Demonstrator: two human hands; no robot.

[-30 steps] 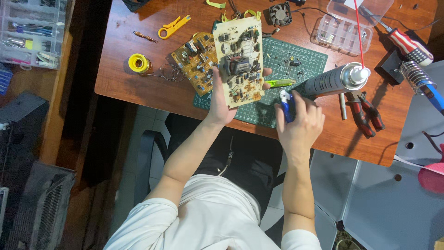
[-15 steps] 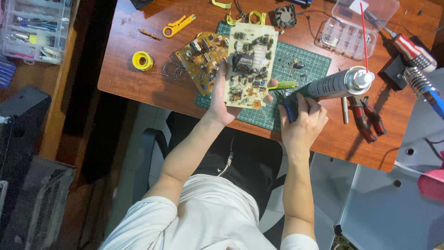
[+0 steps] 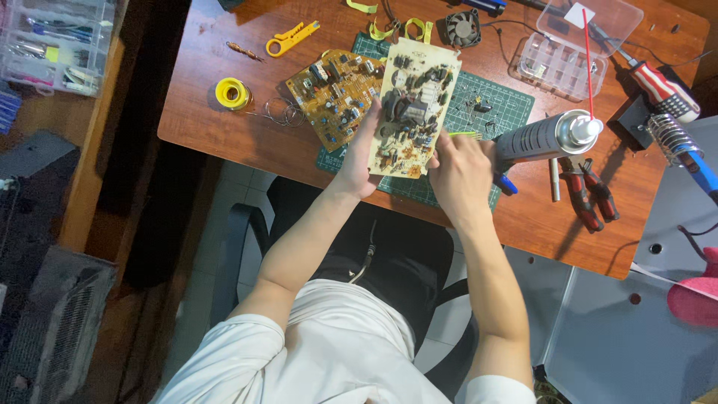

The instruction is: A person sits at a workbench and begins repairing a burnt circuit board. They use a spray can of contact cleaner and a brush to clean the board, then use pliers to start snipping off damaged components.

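Note:
My left hand grips the lower left edge of a pale circuit board crowded with components and holds it up over the green cutting mat. My right hand is at the board's lower right corner. It holds a thin blue-handled tool whose yellow-green tip lies against the board's right edge. A grey spray can with a long red straw stands just right of that hand. A second, brown circuit board lies flat on the mat to the left.
On the wooden desk are a yellow solder spool, a yellow wire stripper, a small fan, a clear compartment box, red-handled pliers, a red screwdriver and a soldering iron stand.
My right hand has moved left from beside the spray can to the board's lower right corner, taking the tool with it. My left hand still holds the board up.

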